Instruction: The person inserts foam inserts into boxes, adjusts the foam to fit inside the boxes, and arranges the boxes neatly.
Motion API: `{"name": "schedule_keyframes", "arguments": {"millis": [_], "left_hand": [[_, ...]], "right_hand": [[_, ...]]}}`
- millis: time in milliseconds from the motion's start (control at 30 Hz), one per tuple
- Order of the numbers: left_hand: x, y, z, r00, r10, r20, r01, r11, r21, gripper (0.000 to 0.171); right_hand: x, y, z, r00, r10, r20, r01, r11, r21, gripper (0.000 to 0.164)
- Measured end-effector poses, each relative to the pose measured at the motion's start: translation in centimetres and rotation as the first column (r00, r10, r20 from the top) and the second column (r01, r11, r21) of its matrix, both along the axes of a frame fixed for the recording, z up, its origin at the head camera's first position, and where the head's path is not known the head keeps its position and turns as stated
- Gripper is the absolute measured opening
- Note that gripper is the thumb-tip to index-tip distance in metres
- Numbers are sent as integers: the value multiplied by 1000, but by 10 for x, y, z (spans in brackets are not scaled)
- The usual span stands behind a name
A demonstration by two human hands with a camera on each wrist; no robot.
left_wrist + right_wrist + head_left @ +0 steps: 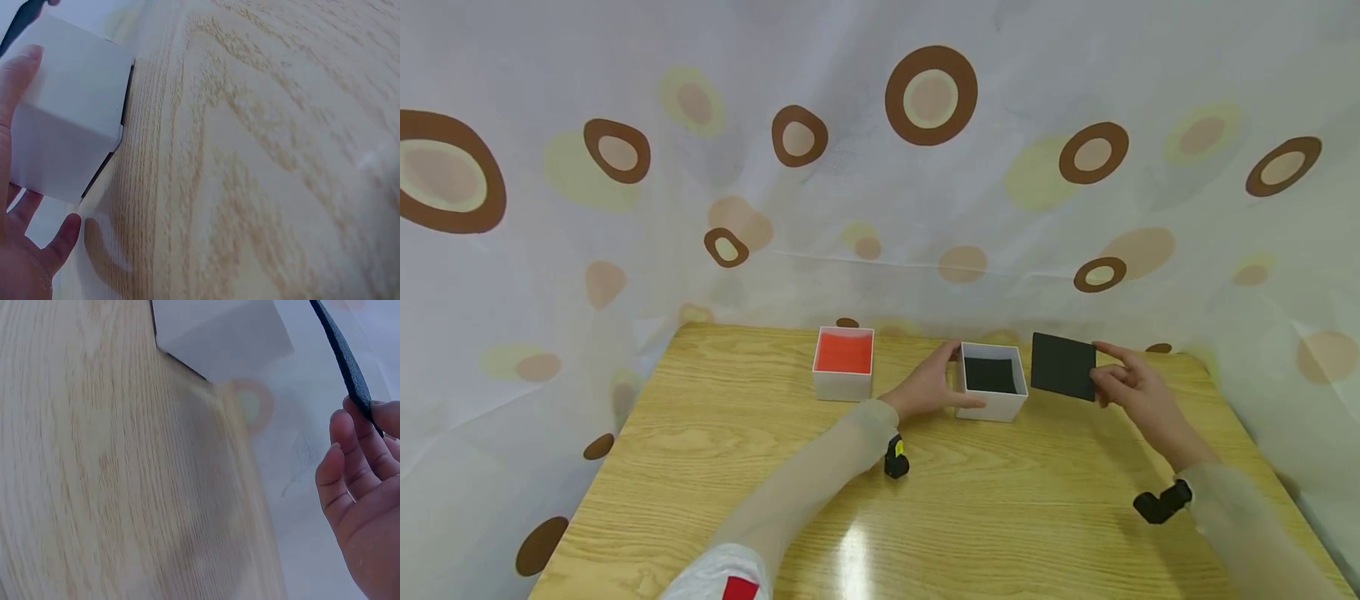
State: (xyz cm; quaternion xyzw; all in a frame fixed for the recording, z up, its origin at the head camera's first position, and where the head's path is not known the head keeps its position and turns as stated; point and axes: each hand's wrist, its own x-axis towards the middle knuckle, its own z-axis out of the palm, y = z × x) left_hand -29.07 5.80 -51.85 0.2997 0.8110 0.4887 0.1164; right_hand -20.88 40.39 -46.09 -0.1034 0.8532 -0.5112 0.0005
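My left hand (pixel 928 387) grips a small white box (pixel 990 407) by its left side, thumb along the front and fingers behind; the left wrist view shows the box (pixel 69 94) from close by. Inside the box lies a black square sheet (pixel 990 375). In my right hand (pixel 1138 396) a second thin black square (pixel 1063 367) is pinched at its right edge, held up just right of the box. The right wrist view shows this black square (pixel 345 356) edge-on between thumb and fingers.
Left of my left hand stands another white box (pixel 842 386) with a red square (pixel 844 352) inside. Both boxes are near the far edge of a wooden table (pixel 1000 517). A patterned curtain (pixel 850 200) hangs behind it.
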Motion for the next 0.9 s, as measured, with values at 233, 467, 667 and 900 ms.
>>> {"name": "schedule_keyframes", "arguments": {"millis": [233,467,667,900], "left_hand": [[-1,-1,0,1000,1,-13,-2,1000,-18,104],[0,-1,0,1000,-2,-24,1,1000,-31,106],[0,0,-2,1000,4,-10,-4,999,-34,104],[0,0,-2,1000,11,-13,-11,999,-36,103]], "right_hand": [[-12,-25,-2,996,62,59,-60,997,-40,57],[-20,-47,-4,994,96,47,-94,995,-34,58],[-24,-60,-7,997,70,29,-71,997,24,55],[-28,-72,-11,999,44,3,-44,997,66,52]]}}
